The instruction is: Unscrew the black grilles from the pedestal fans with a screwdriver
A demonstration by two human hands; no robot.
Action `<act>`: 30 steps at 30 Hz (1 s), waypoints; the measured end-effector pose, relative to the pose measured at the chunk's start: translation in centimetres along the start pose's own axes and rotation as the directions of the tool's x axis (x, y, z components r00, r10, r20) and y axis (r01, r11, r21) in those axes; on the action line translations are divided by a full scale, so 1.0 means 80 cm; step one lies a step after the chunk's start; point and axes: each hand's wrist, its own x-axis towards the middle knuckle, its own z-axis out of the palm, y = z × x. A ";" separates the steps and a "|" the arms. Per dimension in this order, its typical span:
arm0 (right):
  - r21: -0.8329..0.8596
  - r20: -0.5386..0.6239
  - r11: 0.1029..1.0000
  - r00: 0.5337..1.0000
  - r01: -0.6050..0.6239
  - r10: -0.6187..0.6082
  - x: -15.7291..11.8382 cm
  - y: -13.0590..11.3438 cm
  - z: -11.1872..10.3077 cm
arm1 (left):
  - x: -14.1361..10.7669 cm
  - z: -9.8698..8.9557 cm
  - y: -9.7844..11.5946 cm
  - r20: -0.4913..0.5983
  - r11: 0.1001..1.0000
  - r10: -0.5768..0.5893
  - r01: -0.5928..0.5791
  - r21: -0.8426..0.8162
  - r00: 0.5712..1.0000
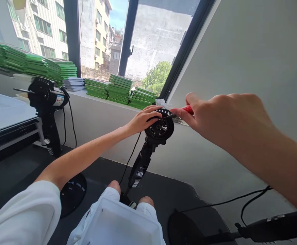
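In front of me stands a black pedestal fan (165, 136) without blades or grille, its round motor head facing me and a metal shaft at its centre. My left hand (143, 119) grips the upper left of that head, with fingers over the rim. In my closed right hand (225, 114) is a screwdriver (188, 109) with a red handle. Its thin metal shank points left at the top of the motor head, close to my left fingertips. Whether the tip sits in a screw is too small to tell.
A white plastic tray (128, 221) rests on my lap. Another bladeless fan (46, 97) stands at the left by a table (7, 119). Green-edged stacks of booklets (119, 90) line the windowsill. A black fan part with a cable (278, 226) lies at the lower right.
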 end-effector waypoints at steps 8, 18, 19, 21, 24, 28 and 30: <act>0.014 0.018 1.000 1.000 0.024 -0.025 -0.006 -0.003 -0.005 | 0.003 0.001 -0.005 0.027 0.998 -0.025 0.023 0.051 0.999; 0.038 -0.004 0.998 0.999 0.041 -0.041 -0.005 -0.007 0.001 | 0.000 -0.004 -0.004 0.036 0.998 -0.028 0.026 0.054 0.999; 0.041 0.005 0.998 0.999 0.054 -0.054 -0.006 -0.008 0.001 | 0.000 -0.004 -0.006 0.038 0.999 -0.020 0.018 0.050 0.999; -0.007 -0.018 1.000 0.999 0.030 -0.030 -0.008 -0.008 0.000 | -0.001 -0.004 -0.010 0.045 0.999 -0.008 0.006 0.045 0.999; -0.048 -0.080 0.999 0.997 -0.021 0.017 -0.009 -0.008 -0.002 | -0.002 -0.004 -0.011 0.041 0.999 -0.006 0.004 0.052 0.999; 0.087 0.058 0.996 0.997 0.035 -0.040 -0.006 -0.006 -0.001 | -0.003 -0.002 -0.010 0.028 0.998 -0.023 0.022 0.055 0.999; 0.065 0.055 0.998 0.998 0.021 -0.025 -0.006 -0.008 -0.002 | -0.003 0.000 -0.011 0.027 0.998 -0.024 0.022 0.057 0.999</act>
